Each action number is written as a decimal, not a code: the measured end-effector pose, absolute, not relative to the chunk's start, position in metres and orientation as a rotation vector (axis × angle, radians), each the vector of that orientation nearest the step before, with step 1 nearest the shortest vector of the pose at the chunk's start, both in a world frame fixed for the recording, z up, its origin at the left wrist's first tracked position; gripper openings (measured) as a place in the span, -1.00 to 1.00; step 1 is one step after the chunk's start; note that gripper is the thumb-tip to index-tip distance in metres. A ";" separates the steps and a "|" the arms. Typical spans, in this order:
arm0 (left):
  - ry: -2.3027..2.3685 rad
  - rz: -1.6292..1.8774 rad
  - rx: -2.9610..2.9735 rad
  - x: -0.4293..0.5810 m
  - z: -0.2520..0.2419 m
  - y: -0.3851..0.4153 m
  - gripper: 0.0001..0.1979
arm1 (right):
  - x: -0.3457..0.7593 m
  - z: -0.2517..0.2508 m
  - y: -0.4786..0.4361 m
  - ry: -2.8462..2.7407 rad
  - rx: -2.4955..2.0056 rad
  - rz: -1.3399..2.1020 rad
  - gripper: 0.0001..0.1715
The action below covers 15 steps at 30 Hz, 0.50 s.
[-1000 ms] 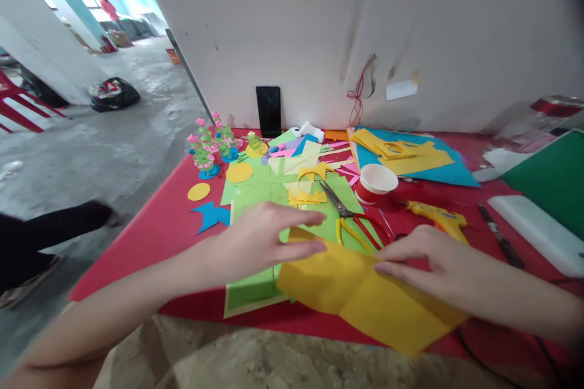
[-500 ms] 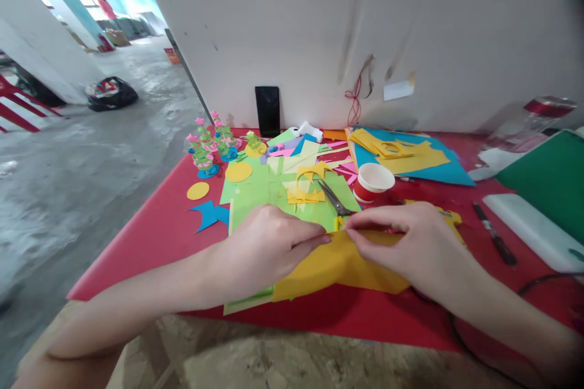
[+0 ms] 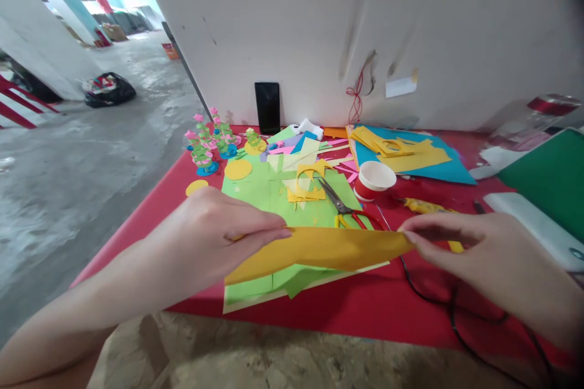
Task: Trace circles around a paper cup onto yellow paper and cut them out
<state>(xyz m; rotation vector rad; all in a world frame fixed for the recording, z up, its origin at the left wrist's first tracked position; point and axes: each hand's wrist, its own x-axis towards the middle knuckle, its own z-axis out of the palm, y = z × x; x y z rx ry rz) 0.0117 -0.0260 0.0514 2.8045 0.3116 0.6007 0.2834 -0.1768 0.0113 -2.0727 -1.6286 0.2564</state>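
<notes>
We have both sets of fingers pinching the yellow paper (image 3: pixel 319 248) — left hand (image 3: pixel 216 237) toward its left end, right hand (image 3: pixel 479 244) at its right tip. Half a second ago they nearly met; now we see them well apart, top edge drawn straight. Paper's over the near part of the green sheet (image 3: pixel 253 287), on the red table (image 3: pixel 356 310). Scissors (image 3: pixel 341 208) handles, mostly covered before, show again.

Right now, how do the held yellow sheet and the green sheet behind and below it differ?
Support: the yellow sheet is pinched between the left hand and right hand; the green sheet lies on the table.
Load: the green sheet bears yellow scraps; none show on the yellow sheet.
View: the yellow sheet partly hides the green sheet.
Shared: both look like plain coloured paper.
</notes>
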 end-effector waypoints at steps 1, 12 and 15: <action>0.314 0.638 2.824 0.007 0.054 -0.023 -0.82 | 0.290 0.009 -0.179 -1.642 -2.106 0.225 -0.84; 0.293 0.549 2.733 0.009 0.054 -0.022 -0.87 | 0.258 0.018 -0.173 -1.941 -1.783 -0.077 -0.51; 0.280 0.516 2.707 0.013 0.057 -0.023 -0.88 | 0.237 0.020 -0.161 -2.059 -1.685 0.121 -0.72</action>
